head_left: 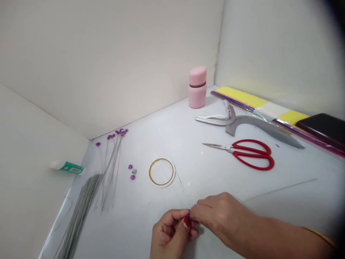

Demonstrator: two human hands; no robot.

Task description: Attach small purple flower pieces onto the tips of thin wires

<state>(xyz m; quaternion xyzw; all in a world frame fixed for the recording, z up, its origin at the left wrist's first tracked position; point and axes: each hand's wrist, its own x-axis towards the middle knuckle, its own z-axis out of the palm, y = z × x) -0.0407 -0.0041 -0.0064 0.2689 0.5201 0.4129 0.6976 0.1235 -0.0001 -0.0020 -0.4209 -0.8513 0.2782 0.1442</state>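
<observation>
My left hand [174,230] and my right hand [218,214] meet at the lower middle, fingertips pressed together. Between them shows a tiny bit of purple, mostly hidden by the fingers. A thin wire [283,187] runs out to the right from behind my right hand. Just beyond the hands lies a roll of white tape [174,177], with a short thin strand beside it. Left of the roll are two small purple pieces [132,177] and a silver one [134,171]. Farther left, several wires [115,158] carry purple pieces at their tips.
Red-handled scissors [253,154] lie at the right, with grey pliers [248,124] behind them. A pink bottle [197,88] stands near the wall. Coloured sheets [242,97] and a dark phone-like object [323,127] lie far right. A wire bundle [81,212] and green tube [71,168] are left.
</observation>
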